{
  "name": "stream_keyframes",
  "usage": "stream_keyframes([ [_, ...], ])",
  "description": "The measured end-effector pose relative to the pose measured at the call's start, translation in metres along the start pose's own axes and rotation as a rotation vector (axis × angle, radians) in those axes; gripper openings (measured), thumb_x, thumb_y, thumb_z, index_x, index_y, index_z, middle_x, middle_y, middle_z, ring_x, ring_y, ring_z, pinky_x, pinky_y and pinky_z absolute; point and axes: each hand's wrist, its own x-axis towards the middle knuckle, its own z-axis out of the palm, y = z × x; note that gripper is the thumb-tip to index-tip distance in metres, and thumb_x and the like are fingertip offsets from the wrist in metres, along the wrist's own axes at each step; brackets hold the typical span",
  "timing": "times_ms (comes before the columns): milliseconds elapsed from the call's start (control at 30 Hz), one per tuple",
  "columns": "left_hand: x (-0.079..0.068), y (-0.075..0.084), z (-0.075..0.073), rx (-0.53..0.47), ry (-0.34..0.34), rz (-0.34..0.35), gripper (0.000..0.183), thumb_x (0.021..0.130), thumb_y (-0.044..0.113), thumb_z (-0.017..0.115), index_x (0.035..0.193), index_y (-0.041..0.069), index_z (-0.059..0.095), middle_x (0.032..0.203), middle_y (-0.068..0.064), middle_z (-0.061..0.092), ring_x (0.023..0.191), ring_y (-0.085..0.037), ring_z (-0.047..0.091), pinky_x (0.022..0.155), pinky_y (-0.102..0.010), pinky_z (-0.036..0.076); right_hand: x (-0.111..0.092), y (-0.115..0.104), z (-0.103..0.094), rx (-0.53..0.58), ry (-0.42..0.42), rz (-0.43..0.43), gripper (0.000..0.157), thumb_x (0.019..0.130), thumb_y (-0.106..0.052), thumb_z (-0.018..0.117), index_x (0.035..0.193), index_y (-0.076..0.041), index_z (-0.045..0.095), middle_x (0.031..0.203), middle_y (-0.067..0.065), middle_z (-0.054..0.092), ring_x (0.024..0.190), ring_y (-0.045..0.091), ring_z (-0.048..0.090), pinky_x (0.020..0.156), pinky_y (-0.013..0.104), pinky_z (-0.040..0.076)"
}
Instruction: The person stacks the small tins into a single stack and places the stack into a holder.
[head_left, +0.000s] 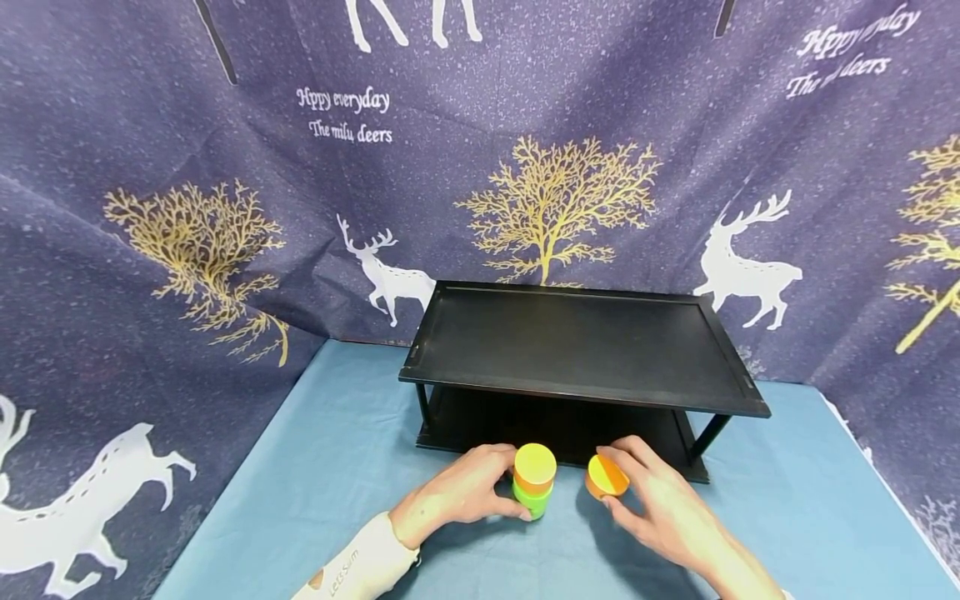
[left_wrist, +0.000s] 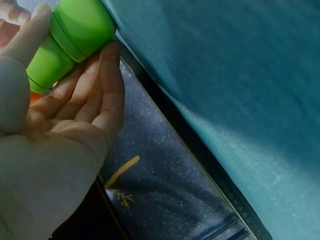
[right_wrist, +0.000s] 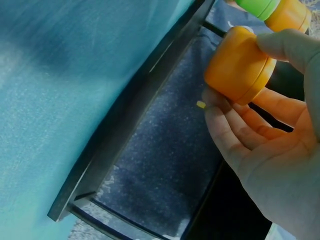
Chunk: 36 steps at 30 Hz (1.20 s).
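Note:
My left hand (head_left: 472, 483) grips a green cylinder (head_left: 532, 499) between its thumb and fingers. On top of that cylinder stands an orange cylinder with a yellow top (head_left: 536, 464). The left wrist view shows the green cylinder (left_wrist: 82, 30) close up, with a seam around it, held by the left hand (left_wrist: 75, 105). A second orange cylinder with a yellow top (head_left: 607, 477) is pinched by my right hand (head_left: 656, 500), to the right of the stack. In the right wrist view, this orange cylinder (right_wrist: 237, 65) sits between the right hand's (right_wrist: 272, 130) thumb and fingertips.
A black two-level rack (head_left: 577, 342) stands just beyond both hands, its lower shelf (head_left: 487, 421) partly hidden beneath the upper one. Blue cloth (head_left: 337, 450) covers the table. Behind hangs a dark patterned curtain (head_left: 420, 183) with deer and trees.

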Motion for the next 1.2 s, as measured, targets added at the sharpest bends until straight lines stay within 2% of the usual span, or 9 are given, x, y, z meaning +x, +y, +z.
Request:
stream_keyframes([
  [367, 0.0003, 0.0012, -0.0005, 0.007, 0.000, -0.001, 0.057, 0.082, 0.046, 0.092, 0.130, 0.024, 0.068, 0.114, 0.017, 0.067, 0.101, -0.008, 0.064, 0.096, -0.023, 0.053, 0.0013, -0.0017, -0.0036, -0.005, 0.033, -0.034, 0.059, 0.076, -0.017, 0.096, 0.128, -0.012, 0.070, 0.122, -0.008, 0.057, 0.098, 0.005, 0.058, 0.084, 0.029, 0.060],
  [633, 0.0004, 0.0017, -0.0010, 0.012, -0.005, -0.004, 0.058, 0.082, 0.046, 0.092, 0.131, 0.023, 0.068, 0.114, 0.017, 0.067, 0.101, -0.008, 0.063, 0.096, -0.023, 0.053, 0.0038, -0.0052, -0.0064, 0.002, 0.014, 0.001, 0.058, 0.078, -0.018, 0.094, 0.130, -0.013, 0.070, 0.122, -0.008, 0.057, 0.098, 0.005, 0.058, 0.085, 0.030, 0.061],
  [900, -0.0003, 0.0009, -0.0010, 0.008, -0.006, -0.002, 0.058, 0.082, 0.046, 0.092, 0.130, 0.024, 0.068, 0.114, 0.017, 0.067, 0.101, -0.008, 0.064, 0.097, -0.023, 0.053, 0.0064, -0.0069, -0.0072, 0.009, 0.068, -0.063, 0.058, 0.078, -0.018, 0.093, 0.131, -0.012, 0.069, 0.122, -0.008, 0.058, 0.097, 0.004, 0.059, 0.082, 0.029, 0.060],
  [1200, -0.0003, 0.0010, -0.0014, 0.015, -0.006, 0.008, 0.057, 0.082, 0.046, 0.091, 0.129, 0.024, 0.069, 0.112, 0.017, 0.066, 0.100, -0.007, 0.064, 0.094, -0.022, 0.053, 0.0095, -0.0088, -0.0096, 0.020, 0.060, -0.055, 0.059, 0.079, -0.018, 0.093, 0.133, -0.012, 0.069, 0.124, -0.008, 0.057, 0.097, 0.004, 0.059, 0.083, 0.028, 0.060],
])
